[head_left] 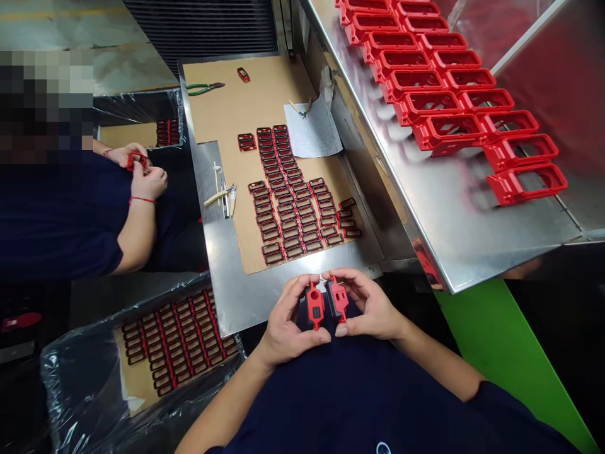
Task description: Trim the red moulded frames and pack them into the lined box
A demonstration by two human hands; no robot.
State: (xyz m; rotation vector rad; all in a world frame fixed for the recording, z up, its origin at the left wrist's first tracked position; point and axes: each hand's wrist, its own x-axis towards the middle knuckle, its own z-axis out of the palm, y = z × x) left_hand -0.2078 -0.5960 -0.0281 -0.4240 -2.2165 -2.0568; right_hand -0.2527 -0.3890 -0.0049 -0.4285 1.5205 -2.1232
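Observation:
Close to my body, my left hand (293, 318) pinches a red plastic frame with a black rim (314, 306) between thumb and fingers. A second such red frame (338, 299) is gripped the same way in my right hand (371, 306). Both frames are tilted up on edge, side by side with a narrow gap, their outer faces showing holes and slots. Beyond my hands, many matching black-rimmed frames (293, 208) lie in tight rows on a cardboard sheet (222, 123) on the metal table (227, 309).
Larger red housings (439, 126) stand in two rows on a raised steel surface (454, 239) at right. Green-handled pliers (203, 88), paper (314, 132) and hand tools (224, 194) lie on the table. A co-worker (137, 183) handles a red part. A lined crate (85, 378) holds more frames.

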